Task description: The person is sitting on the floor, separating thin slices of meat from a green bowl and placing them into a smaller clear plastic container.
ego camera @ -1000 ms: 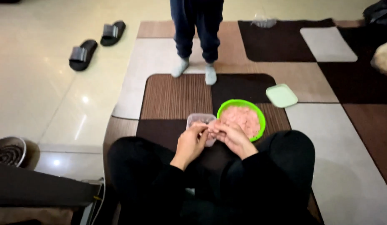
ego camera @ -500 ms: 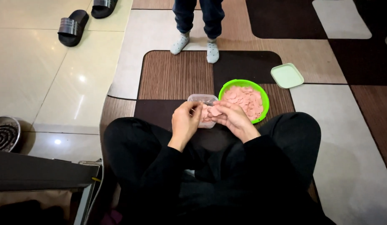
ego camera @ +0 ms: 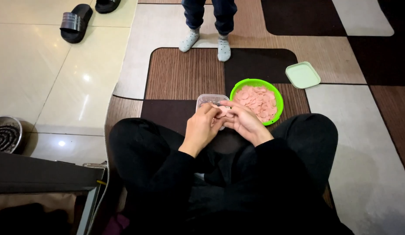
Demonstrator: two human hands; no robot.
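Note:
I sit cross-legged in black clothes on a patterned rug. My left hand and my right hand meet over my lap, fingertips pinched together on a small pink slice. Just beyond the fingers stands a clear plastic container. To its right is a green bowl holding several thin pink round slices.
A pale green lid lies on the rug right of the bowl. Another person's legs in socks stand at the far edge of the rug. Black slippers rest on the tiled floor, far left. A metal round object sits at the left.
The view has tilted down, so bowl, container and standing person sit higher in the frame. My hands stay together over the container.

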